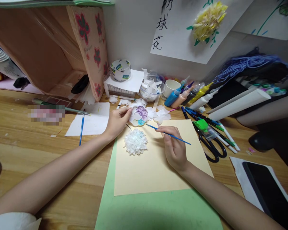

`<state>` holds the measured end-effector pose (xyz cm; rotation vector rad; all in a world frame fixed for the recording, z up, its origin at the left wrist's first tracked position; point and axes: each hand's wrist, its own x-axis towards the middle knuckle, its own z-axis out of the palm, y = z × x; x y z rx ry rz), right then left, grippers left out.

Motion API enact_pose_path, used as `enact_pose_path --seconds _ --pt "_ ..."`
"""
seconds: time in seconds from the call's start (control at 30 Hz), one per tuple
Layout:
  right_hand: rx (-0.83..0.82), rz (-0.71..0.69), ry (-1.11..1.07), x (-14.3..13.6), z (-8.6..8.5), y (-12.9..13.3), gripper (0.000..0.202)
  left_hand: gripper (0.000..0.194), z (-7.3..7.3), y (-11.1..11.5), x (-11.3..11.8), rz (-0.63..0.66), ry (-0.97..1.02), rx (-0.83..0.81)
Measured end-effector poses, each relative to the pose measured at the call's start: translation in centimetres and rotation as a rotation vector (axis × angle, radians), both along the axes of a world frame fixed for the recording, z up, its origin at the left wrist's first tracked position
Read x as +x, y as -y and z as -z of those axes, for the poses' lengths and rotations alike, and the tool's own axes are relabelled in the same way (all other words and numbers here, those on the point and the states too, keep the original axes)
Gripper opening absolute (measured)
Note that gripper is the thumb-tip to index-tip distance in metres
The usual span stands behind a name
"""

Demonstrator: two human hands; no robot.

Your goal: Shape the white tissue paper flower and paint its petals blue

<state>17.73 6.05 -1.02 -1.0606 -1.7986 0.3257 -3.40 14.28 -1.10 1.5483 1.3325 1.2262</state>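
My left hand (119,119) pinches the left edge of a small flower-shaped paint palette (137,117), which carries purple and blue paint in its wells. Between the fingers of my right hand (174,145) is a thin blue paintbrush (174,136); its tip is at the palette's lower right, close to the blue paint. Just below the palette, a white layered paper flower (135,142) with a faint bluish tint near its top lies on a cream paper sheet (158,172). Neither hand touches the flower.
Green paper (158,210) lies under the cream sheet. Paint bottles (174,95), a paper cup (172,88) and a bowl of paper scraps (151,91) stand behind. Pens and black scissors (213,150) are at right, beside a phone (266,188). Another brush (82,129) lies left.
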Motion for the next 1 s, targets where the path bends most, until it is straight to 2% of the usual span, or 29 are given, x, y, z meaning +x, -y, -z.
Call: enact_pose_path --seconds 0.2,0.27,0.4,0.47,0.67,0.83,1.0 --pt "0.208 -0.011 -0.25 0.0 -0.1 0.0 0.023 0.032 -0.1 0.0 -0.1 0.004 -0.001 -0.002" --pt "0.162 -0.017 -0.344 0.0 -0.2 -0.3 0.02 0.033 0.0 -0.1 -0.1 0.006 -0.002 -0.006" --pt "-0.081 0.04 -0.546 0.2 -0.2 -0.9 0.015 0.036 0.2 -0.2 -0.3 0.004 0.0 -0.022" --pt "-0.139 0.052 -0.606 0.3 -0.1 -1.1 0.015 0.038 0.3 -0.2 -0.3 0.004 0.002 -0.029" --pt "-0.23 0.003 -0.602 0.2 0.1 -0.8 0.017 0.04 0.2 -0.2 -0.2 0.001 0.008 -0.071" --pt "-0.192 -0.028 -0.564 0.2 0.1 -0.5 0.016 0.038 0.0 -0.2 -0.2 0.0 -0.019 -0.076" --pt "-0.232 -0.026 -0.568 0.2 0.3 -0.5 0.016 0.035 0.0 -0.2 -0.2 0.007 -0.045 -0.077"
